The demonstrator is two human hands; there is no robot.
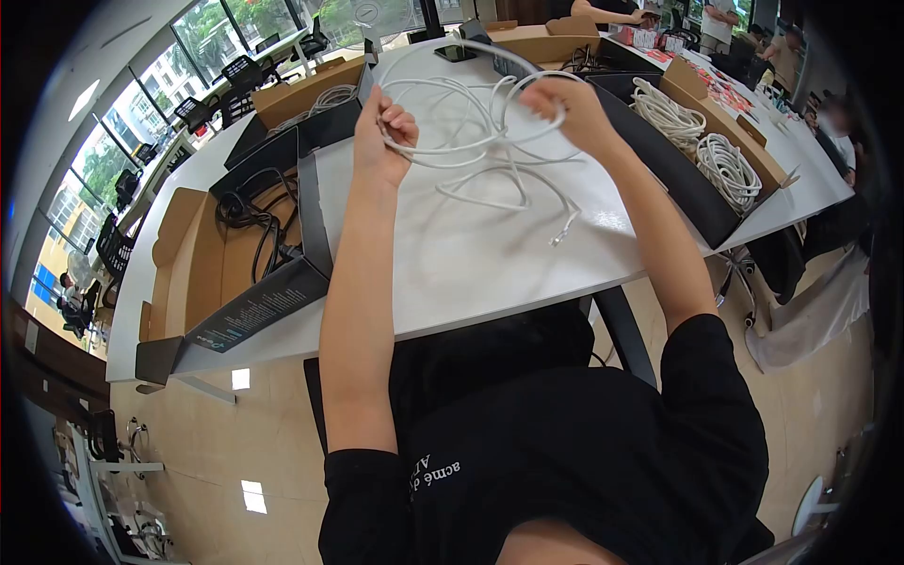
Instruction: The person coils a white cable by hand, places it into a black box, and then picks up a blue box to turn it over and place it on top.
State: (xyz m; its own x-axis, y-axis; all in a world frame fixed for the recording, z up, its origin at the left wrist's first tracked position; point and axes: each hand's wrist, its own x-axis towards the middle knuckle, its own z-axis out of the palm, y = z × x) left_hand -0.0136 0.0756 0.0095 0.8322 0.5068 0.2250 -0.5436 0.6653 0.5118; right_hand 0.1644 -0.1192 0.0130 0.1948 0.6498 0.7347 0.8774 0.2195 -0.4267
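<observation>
White cable (485, 141), one length, in loose overlapping loops between the two hands over the middle of the table (424, 282); lower coils spread above the tabletop, one end with a clear plug (562, 235) toward the near edge. Left hand (386, 132): fingers curled closed around the loops at their left side. Right hand (565, 105): fingers bent in at the right side of the loops, blurred, so whether they grip cannot be told. Left of the left forearm: open cardboard box (179, 273), black outside and brown inside, holding black cords (264, 221). Beyond it: second open box (273, 99) with pale coiled cable (330, 99). Right of the right hand: long black box (683, 184), brown flaps raised, holding two bundles of white cable (697, 141). Far side: another box (556, 40) with dark cords (586, 59); dark phone (456, 54) on the tabletop.
</observation>
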